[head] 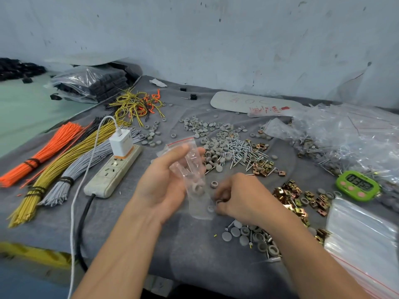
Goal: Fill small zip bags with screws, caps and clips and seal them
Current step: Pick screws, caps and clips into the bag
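Note:
My left hand (164, 180) holds a small clear zip bag (191, 169) with a red strip at its top; a few grey caps lie inside near its lower end. My right hand (239, 197) is curled just right of the bag's bottom, its fingertips pinched on grey caps (219, 202). A heap of screws (239, 151) lies beyond the bag, with grey caps (212, 147) to its left and brass clips (262, 167) to its right. More brass clips (295, 197) sit right of my right hand, and caps with screws (248, 236) lie under that wrist.
A power strip (112, 171) with a white charger and cable lies left of my hands. Bundles of orange, yellow and grey wires (54, 165) lie further left. A green timer (357, 185), a stack of empty bags (362, 240) and filled bags (345, 134) are on the right.

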Tool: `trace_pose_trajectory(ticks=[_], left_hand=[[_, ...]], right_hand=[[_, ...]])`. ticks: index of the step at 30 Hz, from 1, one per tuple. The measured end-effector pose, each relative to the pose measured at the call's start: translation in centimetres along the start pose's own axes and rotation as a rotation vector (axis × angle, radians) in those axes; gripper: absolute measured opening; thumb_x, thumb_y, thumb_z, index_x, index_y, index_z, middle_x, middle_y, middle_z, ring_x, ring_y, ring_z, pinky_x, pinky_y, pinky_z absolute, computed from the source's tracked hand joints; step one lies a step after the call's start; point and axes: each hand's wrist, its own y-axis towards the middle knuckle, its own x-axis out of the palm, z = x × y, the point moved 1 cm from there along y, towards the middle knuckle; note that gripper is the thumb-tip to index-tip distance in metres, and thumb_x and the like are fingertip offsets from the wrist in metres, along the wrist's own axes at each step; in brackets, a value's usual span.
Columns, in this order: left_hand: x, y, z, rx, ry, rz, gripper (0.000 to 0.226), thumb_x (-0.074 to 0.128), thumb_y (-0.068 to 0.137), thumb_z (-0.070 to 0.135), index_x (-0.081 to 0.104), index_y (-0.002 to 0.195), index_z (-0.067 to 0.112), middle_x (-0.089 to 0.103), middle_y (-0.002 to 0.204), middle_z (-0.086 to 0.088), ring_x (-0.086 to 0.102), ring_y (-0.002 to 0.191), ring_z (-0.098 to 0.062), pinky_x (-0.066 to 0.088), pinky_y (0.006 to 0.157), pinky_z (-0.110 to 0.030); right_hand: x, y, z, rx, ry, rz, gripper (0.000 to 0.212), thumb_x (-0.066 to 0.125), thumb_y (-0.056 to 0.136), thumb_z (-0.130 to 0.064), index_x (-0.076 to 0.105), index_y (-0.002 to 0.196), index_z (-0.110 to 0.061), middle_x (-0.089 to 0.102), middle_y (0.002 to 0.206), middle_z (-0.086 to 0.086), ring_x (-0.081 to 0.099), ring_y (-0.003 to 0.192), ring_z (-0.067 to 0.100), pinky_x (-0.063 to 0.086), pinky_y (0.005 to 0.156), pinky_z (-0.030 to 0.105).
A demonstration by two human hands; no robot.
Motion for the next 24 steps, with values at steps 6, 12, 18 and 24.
trace_pose_trajectory(ticks=[6,12,18,24], left_hand=[[-0.5,-0.2,0.4,-0.022,-0.090,-0.074,0.026,0.070,0.078,0.028,0.079,0.093,0.008,0.074,0.097,-0.010,0.070,0.089,-0.021,0.052,0.104,-0.045],[-0.3,-0.3,0.5,0.285,0.043,-0.044,0.018,0.078,0.072,0.015,0.078,0.090,0.013,0.075,0.091,-0.002,0.068,0.087,-0.014,0.057,0.096,-0.032],[-0.4,-0.4,-0.8,0.793,1.313,0.244,0.065,0.085,0.068,0.027,0.053,0.120,0.048,0.069,0.096,0.018,0.064,0.096,0.000,0.050,0.080,-0.019],[1.3,0.4,-2.8,0.604,1.550,-0.047,0.101,0.077,0.068,0.014,0.028,0.148,0.053,0.068,0.114,0.013,0.058,0.112,-0.015,0.046,0.103,-0.038]], right_hand=[[-0.1,0.1,0.0,0.021,-0.081,0.028,0.012,0.075,0.085,-0.020,0.074,0.083,-0.032,0.073,0.084,-0.005,0.069,0.084,0.015,0.060,0.080,0.032],[-0.5,0.3,0.4,0.014,0.100,0.260,0.017,0.072,0.091,-0.026,0.067,0.081,-0.039,0.071,0.084,-0.017,0.066,0.076,0.002,0.057,0.074,0.024],[-1.3,0.0,-0.1,-0.127,0.768,0.449,0.016,0.084,0.075,-0.028,0.079,0.081,-0.042,0.070,0.109,-0.029,0.063,0.087,-0.007,0.050,0.083,0.025],[-0.2,0.1,-1.2,-0.229,0.483,0.205,0.022,0.075,0.080,-0.025,0.081,0.096,-0.038,0.047,0.157,-0.007,0.039,0.147,0.009,0.032,0.120,0.036]])
